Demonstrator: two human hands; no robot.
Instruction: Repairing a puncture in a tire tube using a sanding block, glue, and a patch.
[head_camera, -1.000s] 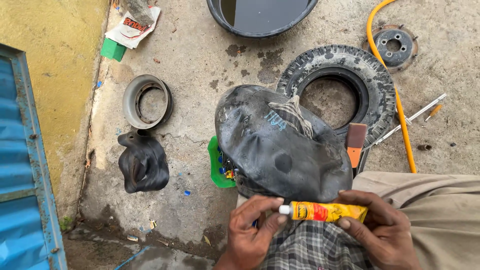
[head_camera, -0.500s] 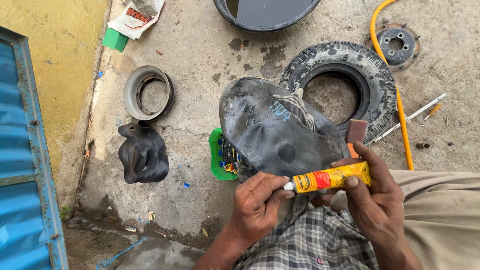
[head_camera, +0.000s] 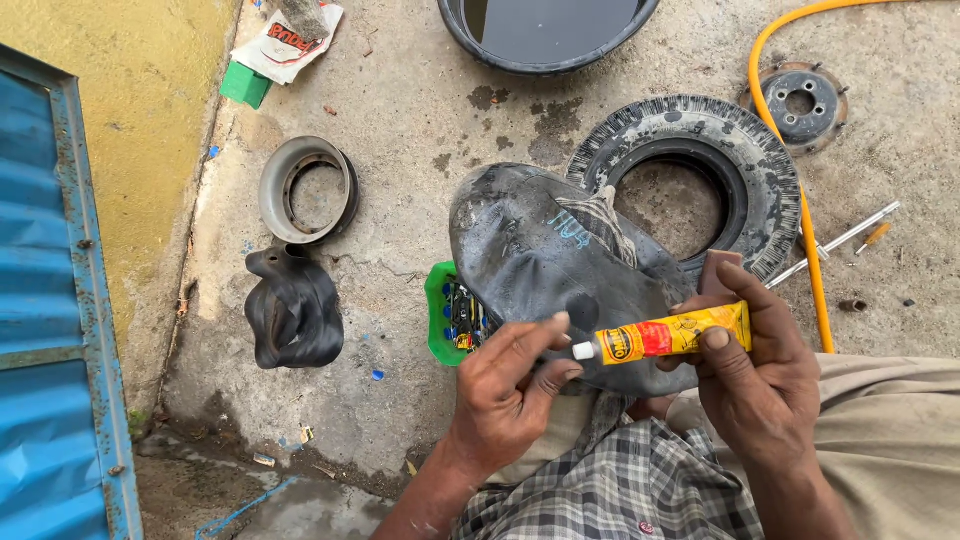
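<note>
**Glue tube at the nozzle, tube on lap not yet glued**

Right hand (head_camera: 760, 385) is closed around a yellow-and-red glue tube (head_camera: 672, 335), held roughly level, white nozzle pointing left. Left hand (head_camera: 510, 385) is half curled, thumb and forefinger at the nozzle tip; can't tell from this angle whether a cap is on, coming off or already off. Both sit just in front of the black inner tube (head_camera: 560, 270) draped over the lap, overlapping the small tyre (head_camera: 690, 160) on the concrete.

Progress, as I judge it: tyre is off its rim, inner tube is out and laid up for work. No glue visible on the rubber, so spreading is still to do.

Versus half a second ago: the glue tube has tipped from nozzle-down to nearer level, and the left fingers are closer on the tip. Green tray (head_camera: 445, 320), spare rubber (head_camera: 295, 315) and metal ring (head_camera: 305, 190) unchanged.
</note>
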